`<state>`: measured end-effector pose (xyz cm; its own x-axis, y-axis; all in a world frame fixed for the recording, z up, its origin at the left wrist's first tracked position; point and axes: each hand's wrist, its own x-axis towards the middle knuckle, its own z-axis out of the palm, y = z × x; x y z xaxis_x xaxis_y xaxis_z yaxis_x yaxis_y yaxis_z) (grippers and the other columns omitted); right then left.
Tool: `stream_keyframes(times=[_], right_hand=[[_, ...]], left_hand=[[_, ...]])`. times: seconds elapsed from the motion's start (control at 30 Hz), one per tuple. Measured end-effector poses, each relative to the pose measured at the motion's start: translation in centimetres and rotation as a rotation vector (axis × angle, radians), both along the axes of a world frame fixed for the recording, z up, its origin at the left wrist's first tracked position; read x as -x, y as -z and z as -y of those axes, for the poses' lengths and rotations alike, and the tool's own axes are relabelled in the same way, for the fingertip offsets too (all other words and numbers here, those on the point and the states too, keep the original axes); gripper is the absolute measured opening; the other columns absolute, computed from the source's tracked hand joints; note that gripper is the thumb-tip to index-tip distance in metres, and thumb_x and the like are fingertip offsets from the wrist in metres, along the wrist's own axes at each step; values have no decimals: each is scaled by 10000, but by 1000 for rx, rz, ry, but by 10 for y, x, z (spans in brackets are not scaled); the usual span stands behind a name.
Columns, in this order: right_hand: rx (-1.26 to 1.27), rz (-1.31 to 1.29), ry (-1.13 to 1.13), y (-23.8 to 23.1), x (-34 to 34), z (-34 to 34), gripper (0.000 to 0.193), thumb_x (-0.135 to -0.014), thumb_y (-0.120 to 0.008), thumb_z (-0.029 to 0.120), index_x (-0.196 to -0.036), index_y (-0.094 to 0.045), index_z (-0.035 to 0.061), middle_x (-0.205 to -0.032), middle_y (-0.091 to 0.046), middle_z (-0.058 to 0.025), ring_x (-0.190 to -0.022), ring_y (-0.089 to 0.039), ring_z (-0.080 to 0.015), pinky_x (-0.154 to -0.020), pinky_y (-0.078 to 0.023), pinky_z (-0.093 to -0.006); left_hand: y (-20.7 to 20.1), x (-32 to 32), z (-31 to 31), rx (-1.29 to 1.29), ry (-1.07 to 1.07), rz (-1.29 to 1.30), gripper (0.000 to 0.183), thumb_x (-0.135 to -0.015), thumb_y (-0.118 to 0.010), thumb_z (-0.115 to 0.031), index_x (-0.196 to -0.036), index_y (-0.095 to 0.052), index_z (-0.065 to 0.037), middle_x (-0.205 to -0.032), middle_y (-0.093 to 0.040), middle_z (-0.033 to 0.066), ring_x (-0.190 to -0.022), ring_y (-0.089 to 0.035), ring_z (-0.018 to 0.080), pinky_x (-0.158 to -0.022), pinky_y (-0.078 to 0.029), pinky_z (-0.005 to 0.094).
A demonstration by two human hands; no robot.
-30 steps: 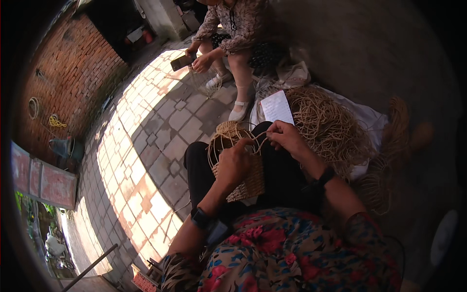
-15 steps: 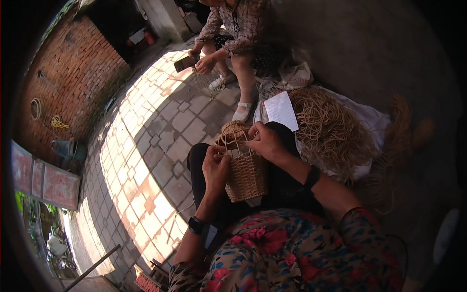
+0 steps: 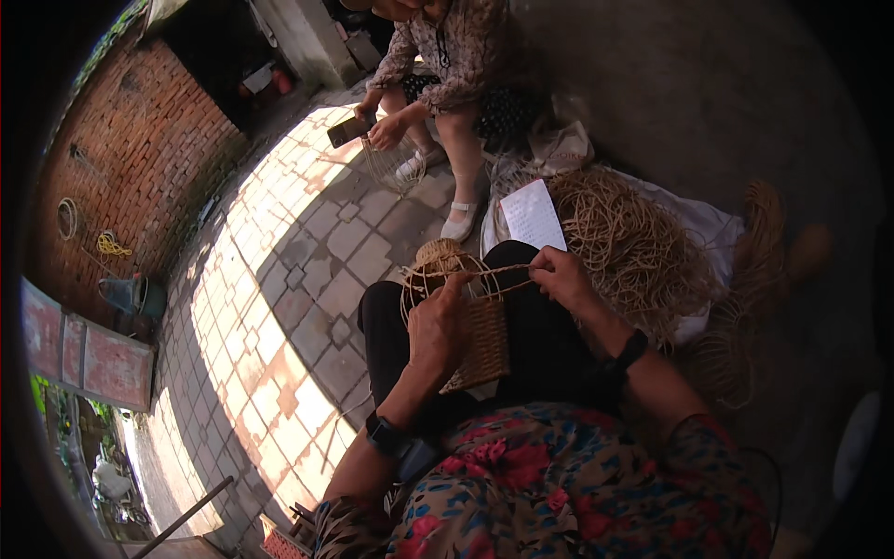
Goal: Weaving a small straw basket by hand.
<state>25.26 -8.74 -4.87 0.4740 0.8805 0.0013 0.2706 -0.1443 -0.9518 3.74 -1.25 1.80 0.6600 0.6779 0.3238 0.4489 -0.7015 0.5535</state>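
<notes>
Woven basket (image 3: 477,337) on my lap, half-finished, tan weave tight in body, loose strands looping off rim. Setting: sunlit paved courtyard (image 3: 279,279), red brick wall (image 3: 121,158) at left, grey concrete ground in shade at right. Heap of tan cord (image 3: 633,242) on white cloth just beside my right knee, white paper sheet (image 3: 533,214) against it. Seated person (image 3: 447,65) ahead, holding phone. My left hand (image 3: 438,331) clasps basket's side. My right hand (image 3: 559,275) pinches one strand (image 3: 503,270), pulled taut from rim.
</notes>
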Motion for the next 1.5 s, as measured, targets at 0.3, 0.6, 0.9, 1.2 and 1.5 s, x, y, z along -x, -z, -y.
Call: stream_keyframes(times=[0.3,0.6,0.9,1.2,1.5], right_hand=[[39,22,-253,-1,15,-53,160,-776,-649,123,-891,-593,28,-715,-622,-91,-669,-645,-180,-564,-508,-322],[-149,428,-32,-10,65,-71,201,-739,-638,83,-896,-522,35,-713,-606,-151,-688,-621,-341,-620,-488,-390],[-31,508,-42,-12,50,-12,188,-742,-631,35,-910,-546,32,-736,-588,-137,-676,-614,-314,-616,-488,-386],[-298,578,-146,-9,48,-11,96,-797,-612,27,-884,-573,26,-810,-594,-157,-745,-606,-360,-642,-476,-431],[-267,499,-88,-1,44,-13,76,-797,-629,46,-830,-570,13,-790,-591,-155,-752,-603,-353,-642,-468,-411]], left_hand=[[6,-17,-11,207,-47,-44,313,-789,-523,-52,-1092,-574,-111,-676,-625,173,-687,-645,339,-639,-485,418],[35,20,-28,568,-310,273,236,-755,-591,-90,-987,-555,-68,-750,-690,103,-705,-660,174,-669,-495,307],[17,29,-22,229,-99,17,174,-831,-533,-109,-899,-693,-95,-816,-653,109,-774,-648,292,-695,-496,367],[12,11,-10,-169,-117,156,117,-797,-613,-64,-896,-649,-114,-810,-560,99,-706,-604,281,-616,-471,385],[6,10,-4,-401,-42,-94,155,-785,-689,-265,-903,-658,-170,-770,-502,68,-709,-571,245,-565,-448,376]])
